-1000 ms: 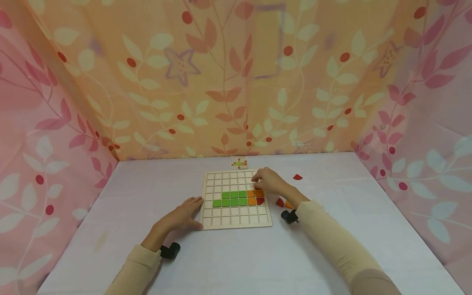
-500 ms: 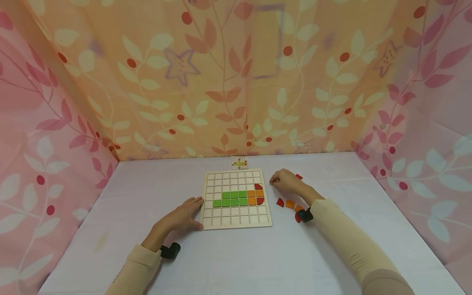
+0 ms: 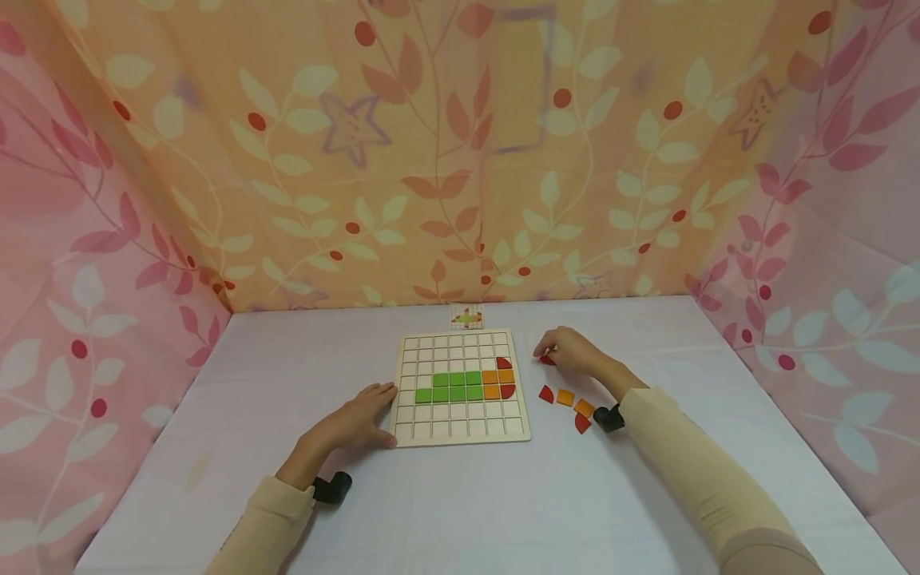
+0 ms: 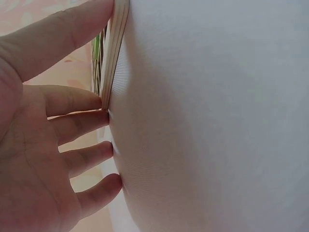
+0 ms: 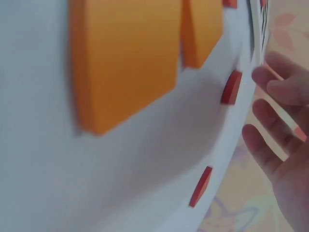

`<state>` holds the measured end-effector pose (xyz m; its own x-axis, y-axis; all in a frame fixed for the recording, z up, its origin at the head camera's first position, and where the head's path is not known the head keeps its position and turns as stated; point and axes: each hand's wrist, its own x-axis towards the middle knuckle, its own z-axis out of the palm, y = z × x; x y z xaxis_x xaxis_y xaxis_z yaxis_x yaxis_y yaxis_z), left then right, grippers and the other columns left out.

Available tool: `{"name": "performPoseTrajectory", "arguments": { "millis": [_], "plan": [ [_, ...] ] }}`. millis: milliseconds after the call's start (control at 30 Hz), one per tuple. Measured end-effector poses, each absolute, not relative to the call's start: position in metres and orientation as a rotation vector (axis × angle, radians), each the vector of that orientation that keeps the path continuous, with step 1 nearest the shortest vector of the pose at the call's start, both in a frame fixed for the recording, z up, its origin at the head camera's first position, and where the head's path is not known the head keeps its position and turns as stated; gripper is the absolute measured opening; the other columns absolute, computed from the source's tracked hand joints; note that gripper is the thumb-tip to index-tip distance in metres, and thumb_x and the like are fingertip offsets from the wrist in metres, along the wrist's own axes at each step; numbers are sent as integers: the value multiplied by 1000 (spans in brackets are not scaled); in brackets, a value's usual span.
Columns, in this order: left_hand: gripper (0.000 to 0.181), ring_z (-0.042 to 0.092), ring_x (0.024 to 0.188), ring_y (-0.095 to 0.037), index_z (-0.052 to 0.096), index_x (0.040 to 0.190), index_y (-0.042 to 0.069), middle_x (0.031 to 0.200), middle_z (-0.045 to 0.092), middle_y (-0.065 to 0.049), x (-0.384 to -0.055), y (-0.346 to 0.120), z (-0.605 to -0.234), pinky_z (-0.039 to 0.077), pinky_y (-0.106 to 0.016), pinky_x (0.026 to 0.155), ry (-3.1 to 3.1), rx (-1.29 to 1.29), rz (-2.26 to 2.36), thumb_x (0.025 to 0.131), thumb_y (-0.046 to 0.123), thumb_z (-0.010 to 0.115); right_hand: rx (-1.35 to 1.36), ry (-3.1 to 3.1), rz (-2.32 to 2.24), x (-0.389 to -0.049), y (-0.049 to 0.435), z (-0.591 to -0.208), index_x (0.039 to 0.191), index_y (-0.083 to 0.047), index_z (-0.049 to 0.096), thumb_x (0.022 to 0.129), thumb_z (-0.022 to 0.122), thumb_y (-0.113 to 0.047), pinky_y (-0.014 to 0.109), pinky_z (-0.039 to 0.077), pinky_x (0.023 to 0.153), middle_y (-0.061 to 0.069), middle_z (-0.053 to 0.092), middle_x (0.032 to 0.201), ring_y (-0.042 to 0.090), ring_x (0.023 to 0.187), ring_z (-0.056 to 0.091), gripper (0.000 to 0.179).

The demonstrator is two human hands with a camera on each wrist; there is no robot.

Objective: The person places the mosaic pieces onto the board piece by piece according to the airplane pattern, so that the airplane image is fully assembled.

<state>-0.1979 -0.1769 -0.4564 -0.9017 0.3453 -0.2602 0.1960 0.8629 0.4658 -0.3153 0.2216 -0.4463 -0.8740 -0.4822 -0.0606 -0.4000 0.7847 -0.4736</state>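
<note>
In the head view, a pale wooden grid board [image 3: 451,427] bears green squares [image 3: 458,387], orange squares [image 3: 490,384] and two red quarter-circle tiles [image 3: 505,363]. My left hand [image 3: 359,417] rests at the board's left edge; in the left wrist view its thumb and fingertips touch the board's side [image 4: 116,53] and the cloth. Right of the board, my right hand [image 3: 571,350] hovers with loosely bent fingers and holds nothing visible. Close under its fingertips lies a red quarter-circle tile [image 3: 548,360], also seen in the right wrist view, where another red tile [image 5: 200,187] lies farther along.
Nearer the right wrist lie loose orange tiles [image 3: 565,398] and more red quarter-circle tiles [image 3: 582,423]. A small pattern card [image 3: 467,317] lies behind the board. White cloth covers the table [image 3: 460,511], with patterned curtains [image 3: 431,160] around its back and sides.
My right hand has left the board's right columns, uncovering a red quarter-circle tile there, and moved right over the loose tiles. My left hand has stayed put.
</note>
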Motion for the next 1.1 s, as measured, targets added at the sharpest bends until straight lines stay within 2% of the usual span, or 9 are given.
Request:
{"name": "performPoseTrajectory", "arguments": {
  "millis": [133,267,433,767,1100],
  "plan": [
    [91,18,149,-42,33,150,-1,159,29,-18,-198,-177,-455,22,-60,117,2702,408,631,77,23,82,-747,2760,-626,-315,218,-445,93,-8,78,89,55,2,47,52,95,6,74,96,25,96,64,26],
    [90,18,148,-43,33,150,-1,159,29,-18,-197,-177,-455,21,-59,118,2693,408,642,77,23,81,-724,2779,-573,-315,219,-449,95,-5,77,90,56,0,46,52,96,8,75,96,27,98,66,23],
    [90,18,149,-42,33,150,-1,159,29,-17,-195,-176,-456,21,-59,118,2695,412,638,78,23,81,-670,2810,-572,-316,230,-452,100,-1,76,87,58,1,47,51,96,12,73,100,29,99,65,22],
    [90,19,148,-43,33,149,-2,159,29,-19,-195,-177,-454,22,-60,117,2691,426,639,77,24,81,-571,2808,-565,-311,248,-450,103,-2,74,82,66,-1,43,51,89,11,67,95,24,87,55,23],
    [91,18,148,-43,33,150,-2,159,28,-19,-196,-176,-454,21,-60,118,2692,417,640,77,24,82,-532,2874,-530,-311,254,-456,105,2,72,82,71,-7,45,52,89,11,69,94,24,88,60,25]
  ]
}}
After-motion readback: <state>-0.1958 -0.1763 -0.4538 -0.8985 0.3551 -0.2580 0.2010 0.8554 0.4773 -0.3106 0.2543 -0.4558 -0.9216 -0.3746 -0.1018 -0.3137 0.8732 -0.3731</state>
